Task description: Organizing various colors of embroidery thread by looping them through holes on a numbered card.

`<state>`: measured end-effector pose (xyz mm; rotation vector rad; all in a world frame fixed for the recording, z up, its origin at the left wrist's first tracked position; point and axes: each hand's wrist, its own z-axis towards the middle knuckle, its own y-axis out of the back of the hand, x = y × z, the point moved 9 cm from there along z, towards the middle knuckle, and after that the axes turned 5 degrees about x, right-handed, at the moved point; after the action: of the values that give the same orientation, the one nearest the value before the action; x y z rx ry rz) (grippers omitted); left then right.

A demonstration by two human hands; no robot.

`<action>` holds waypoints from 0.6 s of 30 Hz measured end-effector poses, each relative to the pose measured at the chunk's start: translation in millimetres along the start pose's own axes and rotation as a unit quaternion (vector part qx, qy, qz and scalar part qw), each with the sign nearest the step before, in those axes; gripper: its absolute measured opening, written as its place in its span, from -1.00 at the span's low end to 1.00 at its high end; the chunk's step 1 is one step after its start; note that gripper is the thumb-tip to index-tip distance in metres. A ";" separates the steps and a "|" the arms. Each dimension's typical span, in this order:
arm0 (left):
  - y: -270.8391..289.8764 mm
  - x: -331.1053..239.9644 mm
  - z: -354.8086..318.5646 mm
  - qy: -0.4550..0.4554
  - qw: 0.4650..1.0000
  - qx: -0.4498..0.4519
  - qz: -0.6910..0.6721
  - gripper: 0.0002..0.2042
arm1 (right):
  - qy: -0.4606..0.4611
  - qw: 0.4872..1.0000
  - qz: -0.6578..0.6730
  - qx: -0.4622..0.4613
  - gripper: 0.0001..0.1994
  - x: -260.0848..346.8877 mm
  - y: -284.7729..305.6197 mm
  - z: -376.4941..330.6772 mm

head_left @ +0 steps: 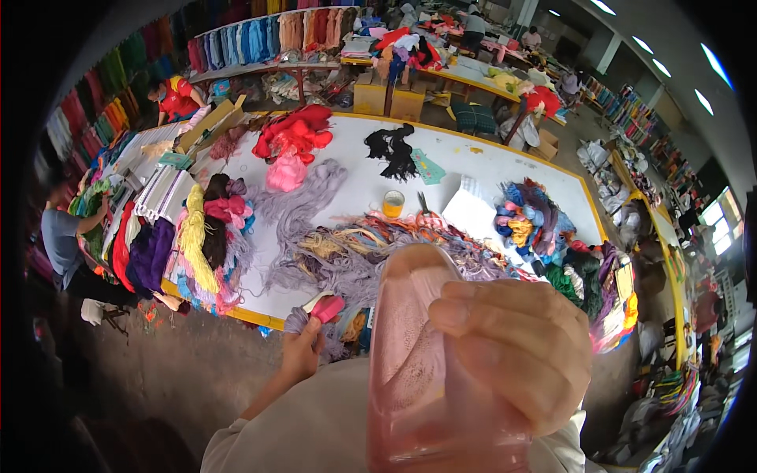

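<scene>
**Your right hand [520, 347] gripped a pink bottle [406, 339] close to the camera**

You had the see-through bottle in the lower middle of the frame, its rounded end pointing up and your right fingers closed around its right side. It hid part of the table [355, 162] behind it.

Your left hand [301, 351], lower and left of centre, was closed on a small pink piece [327, 308]. Grey yarn [296, 321] sat right beside those fingers; you could not tell whether they held it too.

A tangled heap of mixed yarn [363, 248] spread across the middle of the frame, just beyond both hands. Behind it stood a yellow cup [393, 203], with a white sheet [469, 206] to its right. Black yarn [392, 150] lay at upper centre, red yarn [296, 130] left of it, and a blue-toned bundle [536, 213] at right. Pale yellow yarn [195, 240] hung over the table's left end. A person in a grey-blue shirt [61, 236] was at the far left of the frame.
</scene>
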<state>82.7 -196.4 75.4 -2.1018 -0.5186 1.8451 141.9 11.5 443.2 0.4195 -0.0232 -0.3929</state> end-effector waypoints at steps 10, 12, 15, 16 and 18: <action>-10.6 1.6 1.9 0.015 1.000 0.006 0.019 -0.57 | 0.020 0.999 -0.003 0.044 -0.55 4.8 16.6 6.4; -11.3 0.7 -0.1 0.018 1.000 0.009 0.021 -0.57 | 0.006 0.999 -0.004 0.041 -0.57 4.4 17.6 8.3; -12.3 0.4 -0.8 0.018 0.999 0.012 0.024 -0.57 | -0.003 0.999 -0.016 0.030 -0.59 3.4 17.1 7.4; -11.9 -0.1 -1.7 0.013 1.000 0.011 0.025 -0.57 | -0.003 0.999 -0.014 0.030 -0.59 1.8 16.3 5.2; -11.4 3.8 -2.3 0.018 1.000 0.011 0.023 -0.57 | -0.018 0.999 -0.032 0.039 -0.58 -3.3 15.3 0.2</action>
<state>84.6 -184.4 77.4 -2.1445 -0.4428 1.8262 144.5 25.5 449.8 0.4919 -0.0616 -0.4638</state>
